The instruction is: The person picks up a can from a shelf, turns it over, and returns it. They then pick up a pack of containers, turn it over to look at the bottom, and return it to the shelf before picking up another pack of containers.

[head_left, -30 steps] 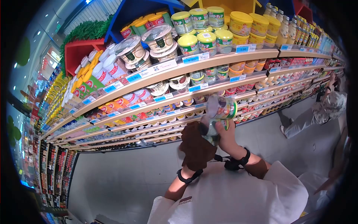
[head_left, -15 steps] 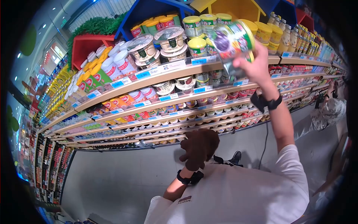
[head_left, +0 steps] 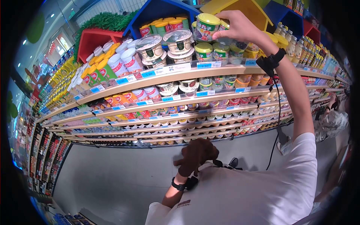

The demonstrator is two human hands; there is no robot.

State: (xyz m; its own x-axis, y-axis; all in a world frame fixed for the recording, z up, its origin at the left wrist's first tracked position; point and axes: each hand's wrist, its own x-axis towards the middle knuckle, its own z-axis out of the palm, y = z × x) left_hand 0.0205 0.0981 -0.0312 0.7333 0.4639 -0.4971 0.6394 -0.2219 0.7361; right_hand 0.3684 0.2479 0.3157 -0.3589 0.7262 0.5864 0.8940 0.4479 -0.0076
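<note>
My right hand point(head_left: 240, 26) reaches to the upper shelf. Its thumb and fingers are closed around the right side of a yellow-lidded can point(head_left: 207, 28) with a green and white label, standing upright above other cans. Fingers behind the can are hidden. Just below are more yellow-lidded cans point(head_left: 204, 51) and a dark-looking can point(head_left: 237, 51). Low in front of my body, my left hand point(head_left: 197, 155) shows as a dark brown, lumpy shape. Whether that is a glove or something held, I cannot tell, and its fingers do not show clearly.
Left of the cans stand stacked clear-lidded tubs point(head_left: 178, 42) and white canisters point(head_left: 131, 60). House-shaped display frames point(head_left: 161, 13) rise behind. A price-tagged shelf edge point(head_left: 161, 72) runs across. A black cable point(head_left: 279, 112) hangs from my right wrist. Another person point(head_left: 332, 122) is at far right.
My right hand has carried the can up and back onto the other cans, from in front of the shelf. My left hand stays low, and the view has shifted slightly.
</note>
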